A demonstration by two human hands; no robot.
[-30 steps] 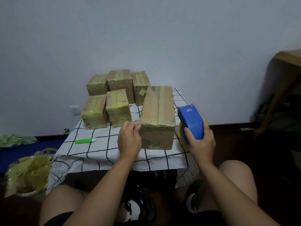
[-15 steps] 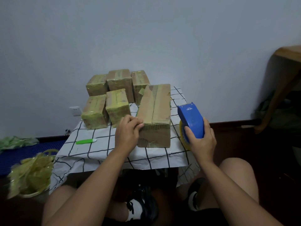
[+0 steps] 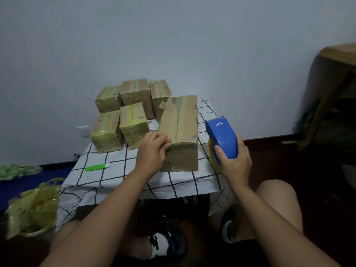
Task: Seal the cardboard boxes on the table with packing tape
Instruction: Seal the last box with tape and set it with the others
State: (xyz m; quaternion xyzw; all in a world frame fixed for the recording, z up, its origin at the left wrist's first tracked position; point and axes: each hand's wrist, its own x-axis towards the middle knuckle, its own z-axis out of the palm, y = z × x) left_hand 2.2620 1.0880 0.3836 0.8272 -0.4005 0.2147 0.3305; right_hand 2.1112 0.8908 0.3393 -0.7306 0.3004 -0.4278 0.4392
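Five small tape-wrapped cardboard boxes (image 3: 123,114) crowd the far left of the counter with the black-grid white cloth (image 3: 115,176); green-handled cutter (image 3: 97,167) lies near left. Long brown cardboard box (image 3: 180,132) sits centre-right. Left hand (image 3: 153,151) presses curled fingers on its near-left top edge. Right hand (image 3: 234,161) grips blue plastic tape dispenser (image 3: 221,136), just right of box. Since 0.5 s ago: box turned slightly straighter, dispenser unmoved.

A long brown cardboard box (image 3: 179,130) lies flat, flaps closed, touching the left fingers (image 3: 163,140). Five smaller boxes wrapped in yellowish tape (image 3: 133,110) cluster beyond them. The right fingers (image 3: 220,154) curl round a blue tape dispenser (image 3: 221,136) with its yellow roll.
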